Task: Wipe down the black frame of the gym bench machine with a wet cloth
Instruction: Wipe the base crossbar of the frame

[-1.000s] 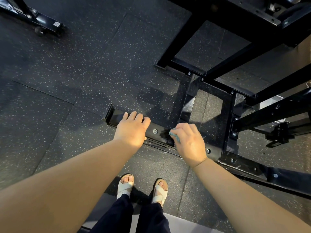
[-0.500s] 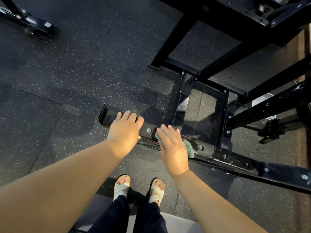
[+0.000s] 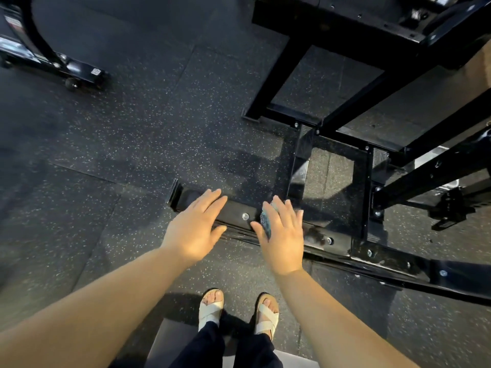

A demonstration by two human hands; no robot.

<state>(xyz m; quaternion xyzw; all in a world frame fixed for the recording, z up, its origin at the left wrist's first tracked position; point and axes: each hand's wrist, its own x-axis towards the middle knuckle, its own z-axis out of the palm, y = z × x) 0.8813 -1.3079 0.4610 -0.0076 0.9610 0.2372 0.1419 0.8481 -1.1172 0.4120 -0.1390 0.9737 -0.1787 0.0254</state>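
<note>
The bench machine's black frame fills the right half of the head view. Its low floor bar (image 3: 342, 247) runs from centre to lower right, glossy and wet-looking. My left hand (image 3: 194, 229) lies flat with straight fingers over the bar's left end. My right hand (image 3: 284, 240) is spread flat on the bar a little to the right. Under it is the teal cloth (image 3: 265, 221), which shows only between thumb and forefinger. A silver bolt (image 3: 245, 216) sits on the bar between the two hands.
Uprights and cross tubes (image 3: 300, 166) of the frame rise behind the bar. Another machine's base with a small wheel (image 3: 71, 83) stands at the far left. My sandalled feet (image 3: 212, 306) are on speckled rubber flooring, by a grey step (image 3: 172, 333).
My right hand went from curled round the cloth to flat and spread on it, sliding left along the bar. My left hand's fingers straightened and stayed near the bar's left end.
</note>
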